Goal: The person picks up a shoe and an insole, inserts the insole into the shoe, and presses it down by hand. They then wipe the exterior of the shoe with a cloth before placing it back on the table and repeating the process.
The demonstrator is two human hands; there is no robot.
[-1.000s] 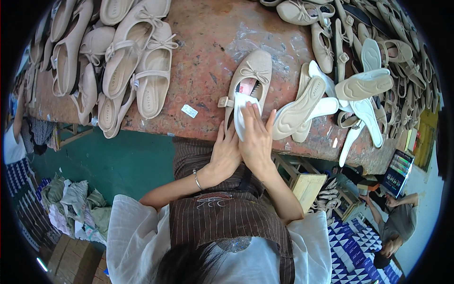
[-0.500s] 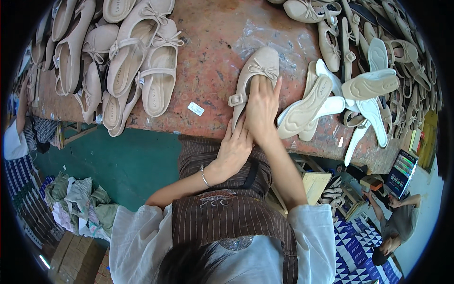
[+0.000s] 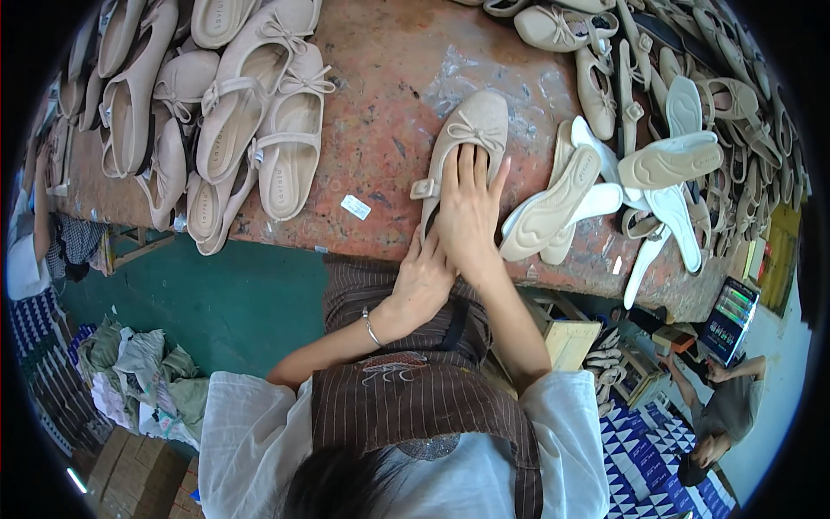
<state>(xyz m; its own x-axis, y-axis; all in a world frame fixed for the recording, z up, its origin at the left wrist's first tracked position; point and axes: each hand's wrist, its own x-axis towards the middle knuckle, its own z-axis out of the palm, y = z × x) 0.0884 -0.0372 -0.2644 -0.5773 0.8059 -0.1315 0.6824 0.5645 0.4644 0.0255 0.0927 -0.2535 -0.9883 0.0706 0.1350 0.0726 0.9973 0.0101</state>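
A beige flat shoe (image 3: 481,111) with a bow and a side strap lies on the worktable, toe pointing away from me. My right hand (image 3: 469,221) lies palm down over its opening. Several fingers reach straight inside toward the toe, and the little finger stays outside along the right edge. At the heel, my left hand (image 3: 424,284) grips the back of the shoe, its fingertips partly hidden beside my right hand. To the right lie loose beige insoles (image 3: 558,208) and white insoles (image 3: 677,221), some crossing each other.
Beige shoes (image 3: 294,156) crowd the table's left side, and a larger pile (image 3: 596,95) fills the right. A small white label (image 3: 355,207) lies on the worn red tabletop (image 3: 380,104). Another person (image 3: 735,402) is at the far right, beside a lit screen (image 3: 731,320).
My right hand has slid slightly toward me; its fingers now show more inside the shoe and are more spread. My left hand still stays at the heel. The view has shifted slightly.
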